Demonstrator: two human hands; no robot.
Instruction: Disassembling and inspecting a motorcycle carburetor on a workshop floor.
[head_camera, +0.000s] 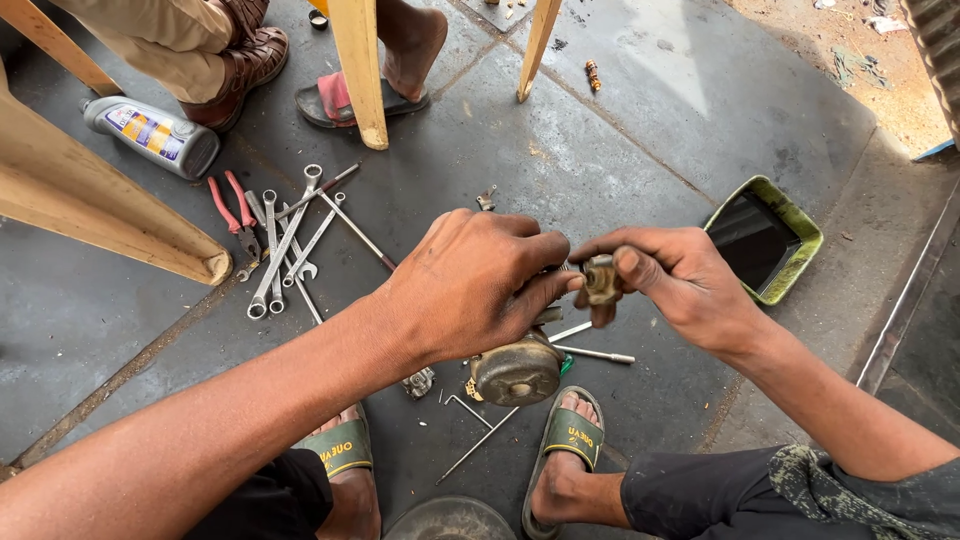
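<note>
My right hand (680, 280) pinches a small brass fitting (602, 282) between thumb and fingers, held up above the floor. My left hand (470, 285) curls over a grimy round metal part (517, 372), its fingertips reaching to the brass fitting. The upper portion of that metal part is hidden under my left hand. Thin metal rods (592, 352) lie on the floor just beneath both hands.
Several wrenches (285, 245) and red-handled pliers (233, 212) lie on the concrete floor at left. A grey oil bottle (152, 133) lies near wooden legs (357, 70). A green tray (765, 238) of dark liquid sits at right. Another person's sandalled feet (375, 85) are at the top.
</note>
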